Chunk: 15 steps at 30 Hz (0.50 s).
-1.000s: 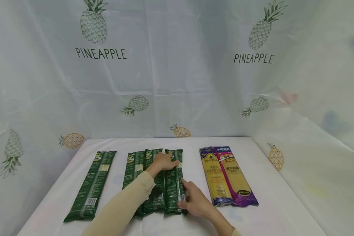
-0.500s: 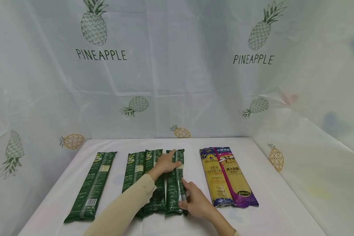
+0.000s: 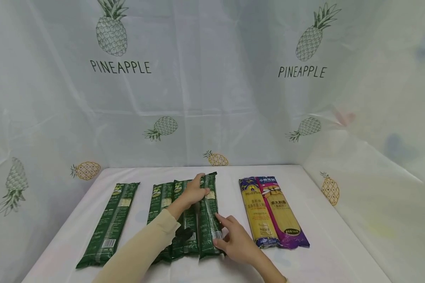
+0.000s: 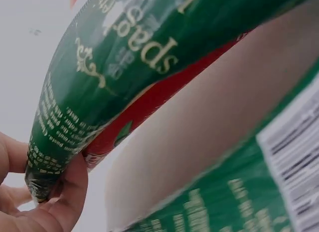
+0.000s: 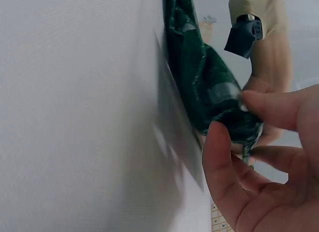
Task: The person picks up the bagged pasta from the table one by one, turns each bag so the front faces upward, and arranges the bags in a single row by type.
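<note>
A green spaghetti pack (image 3: 207,224), the rightmost of three in the middle, is held by both hands. My left hand (image 3: 194,192) grips its far end, which is raised; in the left wrist view fingers (image 4: 72,187) curl round the tip, and the pack's red underside shows. My right hand (image 3: 235,241) holds the right edge near the close end, thumb and fingers on either side of the wrapper (image 5: 219,92) in the right wrist view. Two more green packs (image 3: 159,204) lie just left of it, partly hidden by my left arm.
A single green pack (image 3: 109,224) lies apart at the left of the white table (image 3: 269,267). To the right, a yellow-and-blue spaghetti pack (image 3: 259,214) and a purple-and-yellow pack (image 3: 283,212) lie side by side. A pineapple-print curtain (image 3: 219,90) hangs behind.
The held pack first slid slightly right, away from its neighbour. Then its far end came up off the table as my left hand closed round it. My right hand stayed nearly in place.
</note>
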{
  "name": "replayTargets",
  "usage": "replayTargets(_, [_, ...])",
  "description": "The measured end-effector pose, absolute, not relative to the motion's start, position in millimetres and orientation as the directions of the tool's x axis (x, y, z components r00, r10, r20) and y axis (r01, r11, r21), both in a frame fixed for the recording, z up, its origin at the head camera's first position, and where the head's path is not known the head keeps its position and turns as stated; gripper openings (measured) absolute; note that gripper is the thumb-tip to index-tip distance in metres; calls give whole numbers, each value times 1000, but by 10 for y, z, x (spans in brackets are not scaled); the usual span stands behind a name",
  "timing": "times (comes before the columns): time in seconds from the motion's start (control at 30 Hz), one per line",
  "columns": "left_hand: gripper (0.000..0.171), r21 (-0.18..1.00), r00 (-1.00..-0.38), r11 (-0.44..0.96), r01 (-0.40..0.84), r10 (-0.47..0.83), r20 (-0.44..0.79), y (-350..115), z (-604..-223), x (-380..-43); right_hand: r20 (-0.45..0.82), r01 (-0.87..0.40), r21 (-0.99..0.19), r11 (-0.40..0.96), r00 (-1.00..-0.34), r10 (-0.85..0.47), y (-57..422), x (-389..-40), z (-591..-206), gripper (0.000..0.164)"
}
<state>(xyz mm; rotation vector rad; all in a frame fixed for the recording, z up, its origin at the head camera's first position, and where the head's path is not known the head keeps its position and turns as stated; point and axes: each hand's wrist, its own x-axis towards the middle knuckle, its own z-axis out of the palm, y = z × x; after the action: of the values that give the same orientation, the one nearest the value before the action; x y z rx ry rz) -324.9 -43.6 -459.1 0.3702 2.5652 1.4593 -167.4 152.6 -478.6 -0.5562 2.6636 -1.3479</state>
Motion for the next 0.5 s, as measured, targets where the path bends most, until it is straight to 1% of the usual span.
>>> replayTargets(0.07, [71,874,-957,466,134,290,-8,-480,-4532,-3247,68,-250,-820,515,-936,-345,1515,-1667,-4748,76])
replayTargets(0.13, [70,889,-959,439,129,284,-1,-521,-4473,-3241,28,-175,-873,454,-949,-313,1504,-1662,-4716,77])
replayTargets(0.2, [70,907,-961,404,117,275,2,-554,-4412,-3229,-42,-64,-938,342,-954,-296,1499,-1654,-4688,80])
replayTargets(0.27, [69,925,-964,366,103,267,2,-573,-4362,-3212,-121,67,-982,176,-941,-315,1499,-1649,-4676,83])
replayTargets(0.33, [69,942,-962,322,92,273,1,-580,-4320,-3194,-172,184,-983,3,-913,-369,1504,-1651,-4671,85])
replayTargets(0.4, [69,952,-956,292,90,292,1,-579,-4295,-3179,-185,260,-958,-123,-884,-429,1506,-1659,-4672,87])
replayTargets(0.47, [69,959,-950,270,85,313,-4,-572,-4285,-3159,-171,283,-941,-185,-870,-463,1507,-1670,-4683,88])
replayTargets(0.5, [69,961,-947,263,84,320,-5,-568,-4286,-3153,-163,280,-940,-193,-869,-468,1506,-1675,-4688,88])
